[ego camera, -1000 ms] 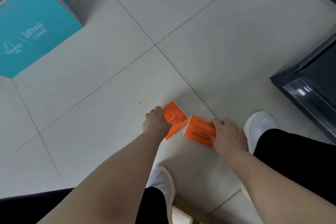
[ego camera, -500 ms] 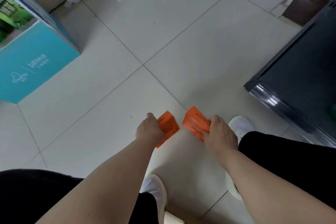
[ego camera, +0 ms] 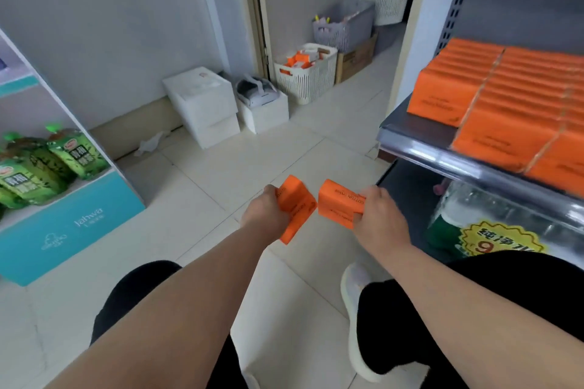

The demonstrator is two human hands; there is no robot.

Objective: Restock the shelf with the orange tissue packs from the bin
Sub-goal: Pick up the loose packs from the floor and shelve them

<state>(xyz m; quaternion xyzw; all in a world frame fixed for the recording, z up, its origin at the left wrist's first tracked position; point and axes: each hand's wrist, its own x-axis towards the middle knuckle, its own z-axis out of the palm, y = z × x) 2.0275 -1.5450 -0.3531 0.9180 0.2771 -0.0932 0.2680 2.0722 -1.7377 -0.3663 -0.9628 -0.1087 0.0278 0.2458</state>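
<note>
Head view: both arms reach forward over the tiled floor (ego camera: 196, 199); the left hand (ego camera: 265, 215) is closed around one orange pack (ego camera: 297, 208), tilted with its long edge slanting down; the right hand (ego camera: 379, 215) is clamped on a second pack (ego camera: 338, 202), fingers curled over its near end; the two packs sit just beside each other in the air, a narrow gap between them, both left of the shelf (ego camera: 442, 148) and lower than its front edge.

On the shelf lie rows of the same orange packs (ego camera: 493, 98), stacked tight in blocks right up to the metal lip; below the shelf stands a wrapped case of water bottles (ego camera: 493, 224) with a yellow price sticker.

Well left of the shelf, by the far doorway, a white slatted bin (ego camera: 306, 79) holds more orange packs; nearer the wall sit white boxes (ego camera: 202, 104); further left again, a teal display stand (ego camera: 69, 224) carries green pouches (ego camera: 47, 164).

A white shoe (ego camera: 357, 309) and dark trouser legs show beneath the arms, at the foot of the shelf.
</note>
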